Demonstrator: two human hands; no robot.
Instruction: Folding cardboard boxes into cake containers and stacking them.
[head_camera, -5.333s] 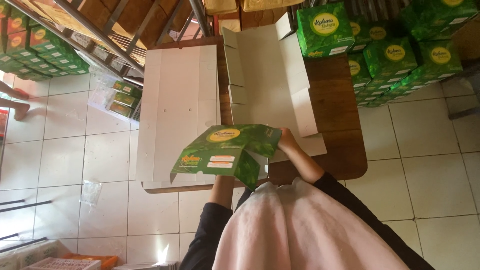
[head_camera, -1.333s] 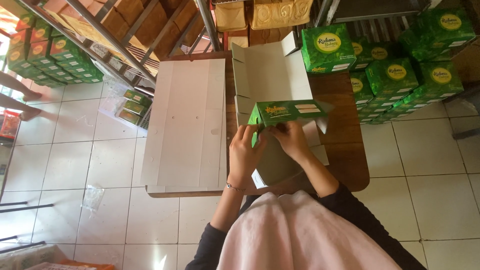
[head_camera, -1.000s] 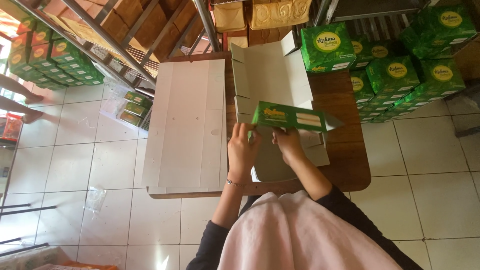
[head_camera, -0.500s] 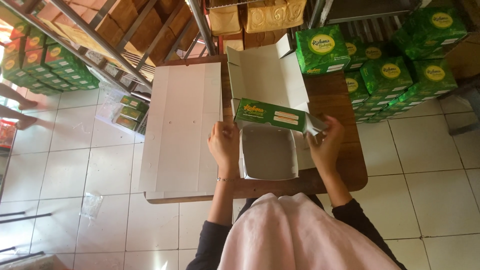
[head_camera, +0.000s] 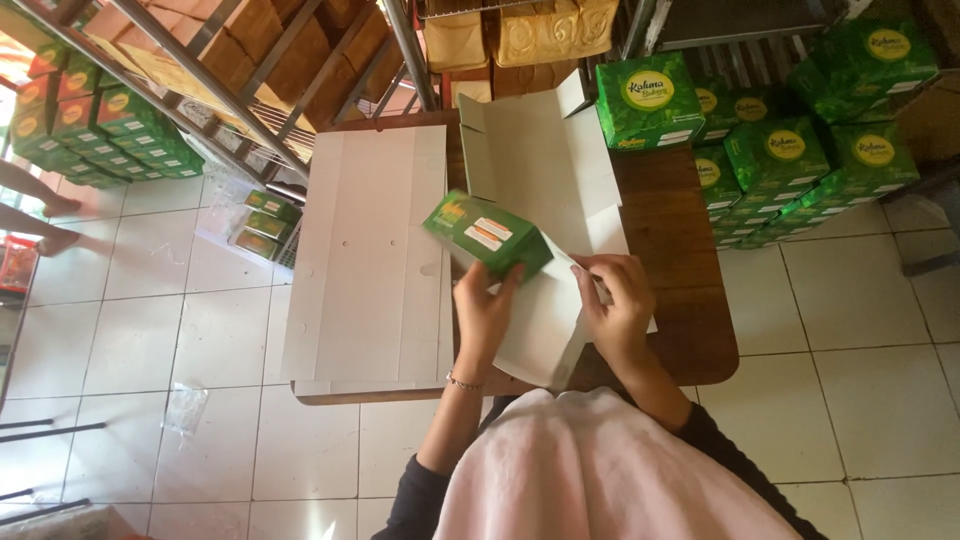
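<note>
Since half a second ago, I see the half-folded green-and-white cardboard carton (head_camera: 500, 250) tilted leftward; left hand (head_camera: 483, 318) and right hand (head_camera: 617, 300) fingers pinch its flaps: light, creasable, best held by edges

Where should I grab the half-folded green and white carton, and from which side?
Probably by the two long side panels of the half-folded green and white carton, from the near open end, one hand per side. Its panels are thin and unclosed; the left hand and right hand already flank it so.
</note>
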